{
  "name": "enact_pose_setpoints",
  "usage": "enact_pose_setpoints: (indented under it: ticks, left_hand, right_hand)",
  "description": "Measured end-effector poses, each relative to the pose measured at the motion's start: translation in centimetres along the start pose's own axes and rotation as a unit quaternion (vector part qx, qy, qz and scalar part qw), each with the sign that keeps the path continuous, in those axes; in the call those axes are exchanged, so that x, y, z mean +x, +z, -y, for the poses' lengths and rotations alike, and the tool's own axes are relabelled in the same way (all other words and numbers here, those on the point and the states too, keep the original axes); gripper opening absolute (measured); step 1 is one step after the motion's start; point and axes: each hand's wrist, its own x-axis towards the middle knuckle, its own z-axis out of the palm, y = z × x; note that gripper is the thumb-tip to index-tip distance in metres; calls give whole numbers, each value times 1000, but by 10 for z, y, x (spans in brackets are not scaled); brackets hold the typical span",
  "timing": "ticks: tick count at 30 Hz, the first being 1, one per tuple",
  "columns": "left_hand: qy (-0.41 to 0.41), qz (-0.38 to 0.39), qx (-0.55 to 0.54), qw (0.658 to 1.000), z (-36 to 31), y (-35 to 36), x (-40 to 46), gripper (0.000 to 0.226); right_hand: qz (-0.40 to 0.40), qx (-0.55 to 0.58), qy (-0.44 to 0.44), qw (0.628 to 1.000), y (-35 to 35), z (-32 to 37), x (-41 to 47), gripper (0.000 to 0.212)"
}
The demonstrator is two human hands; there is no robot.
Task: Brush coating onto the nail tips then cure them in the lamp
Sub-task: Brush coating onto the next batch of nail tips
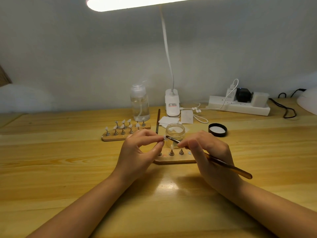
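Observation:
My left hand (139, 152) pinches a small clear nail tip (165, 138) on its holder between thumb and fingers. My right hand (209, 157) grips an amber-handled brush (229, 166), and its bristle end touches that nail tip. Just behind the hands stands an open clear glass jar (175, 131). Below them lies a wooden stand (173, 159) with metal pegs, one carrying a nail tip (172, 146). A second wooden stand (109, 137) at the left rear holds several nail tips on pegs. The white curing lamp (308, 103) shows only partly at the right edge.
The jar's black lid (217, 129) lies to the right. A pump bottle (139, 102), a second brush (158, 121), white wipes (169, 120), a desk lamp base (172, 103) and a power strip (240, 105) with cables line the back of the wooden table (51, 169).

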Motion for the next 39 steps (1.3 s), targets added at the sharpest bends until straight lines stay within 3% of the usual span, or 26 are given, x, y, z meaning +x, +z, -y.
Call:
enact_pose_setpoints:
  ticks: [9, 22, 34, 39]
  left_hand:
    - [-4, 0, 4, 1000, 0, 1, 2, 25]
    - [9, -8, 4, 1000, 4, 0, 2, 23]
    - [5, -11, -4, 1000, 5, 0, 4, 28]
    - [3, -9, -5, 1000, 4, 1, 5, 28]
  right_hand:
    - [-14, 3, 17, 1000, 1, 0, 0, 52]
    - [-13, 170, 132, 976, 1, 4, 0, 44]
    - [-43, 177, 156, 971, 4, 8, 2, 37]
    - [-21, 206, 182, 961, 4, 7, 0, 37]
